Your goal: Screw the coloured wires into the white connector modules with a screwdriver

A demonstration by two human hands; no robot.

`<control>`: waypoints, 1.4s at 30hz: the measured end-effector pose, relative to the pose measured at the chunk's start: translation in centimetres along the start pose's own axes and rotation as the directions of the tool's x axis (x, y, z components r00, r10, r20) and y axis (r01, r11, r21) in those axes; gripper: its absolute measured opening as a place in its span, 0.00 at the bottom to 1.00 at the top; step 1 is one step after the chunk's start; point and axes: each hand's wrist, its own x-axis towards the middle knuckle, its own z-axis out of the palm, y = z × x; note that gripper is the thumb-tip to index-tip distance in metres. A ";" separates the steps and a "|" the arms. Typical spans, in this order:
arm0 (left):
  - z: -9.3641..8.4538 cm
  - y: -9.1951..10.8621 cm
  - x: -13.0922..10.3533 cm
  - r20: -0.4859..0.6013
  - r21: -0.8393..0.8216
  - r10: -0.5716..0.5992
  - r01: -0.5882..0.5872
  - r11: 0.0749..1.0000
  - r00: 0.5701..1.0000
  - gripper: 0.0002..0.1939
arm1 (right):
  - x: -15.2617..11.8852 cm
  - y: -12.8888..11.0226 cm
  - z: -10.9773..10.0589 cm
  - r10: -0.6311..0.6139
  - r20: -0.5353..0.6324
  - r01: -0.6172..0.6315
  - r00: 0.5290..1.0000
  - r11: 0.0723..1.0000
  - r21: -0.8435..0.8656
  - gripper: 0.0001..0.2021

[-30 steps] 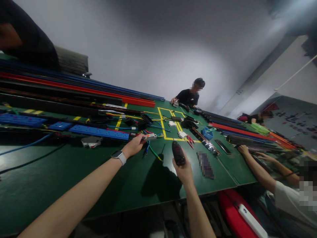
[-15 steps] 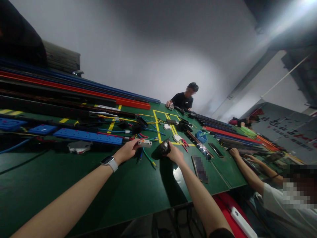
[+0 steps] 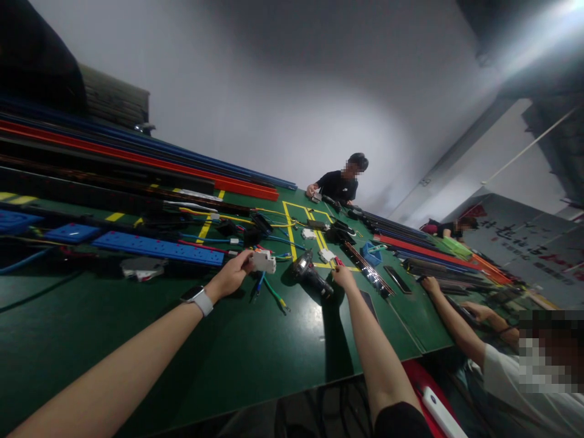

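Note:
My left hand [image 3: 232,275] grips a small white breaker-like module [image 3: 263,261] above the green table, with blue and green wires [image 3: 275,294] just below it. A dark cordless power tool [image 3: 312,274] lies on the table between my hands. To the right of the tool, my right hand [image 3: 345,278] is at the red-handled tool [image 3: 338,261], its fingers closed around or against the red part; the grip is partly hidden. Beyond it sits another white module [image 3: 326,254].
Blue socket strips [image 3: 159,248] and long orange profiles [image 3: 246,188] stretch left on the green table [image 3: 219,365]. A blue bin [image 3: 371,252] and copper strips [image 3: 365,267] lie right. One person [image 3: 337,184] is across; another's hands [image 3: 431,285] work at right.
My right hand has let go of the power tool and moved right to the red-handled item. The power tool now lies on the table. The module in my left hand has turned.

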 end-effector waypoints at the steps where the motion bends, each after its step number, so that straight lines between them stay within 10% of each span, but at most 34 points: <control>1: 0.0 0.0 0.0 0.000 -0.034 -0.006 0.006 0.999 1.000 0.22 | -0.1 0.2 0.4 0.016 0.003 -0.016 1.000 1.000 -0.007 0.16; 12: 0.1 -0.7 0.1 0.008 -0.405 -0.141 0.132 0.905 0.990 0.29 | -3.1 -1.7 -1.9 0.024 -0.152 0.006 0.988 0.981 0.195 0.16; 24: 0.2 -1.4 0.3 -0.007 -0.407 -0.140 0.125 0.905 0.990 0.35 | -16.0 -16.9 -0.9 -0.544 -0.419 0.685 0.727 0.533 0.497 0.13; 42: 0.3 -1.1 0.3 0.016 -0.269 -0.071 0.072 0.960 0.997 0.27 | -15.5 -17.1 1.7 -0.487 -0.433 0.651 0.759 0.601 0.465 0.12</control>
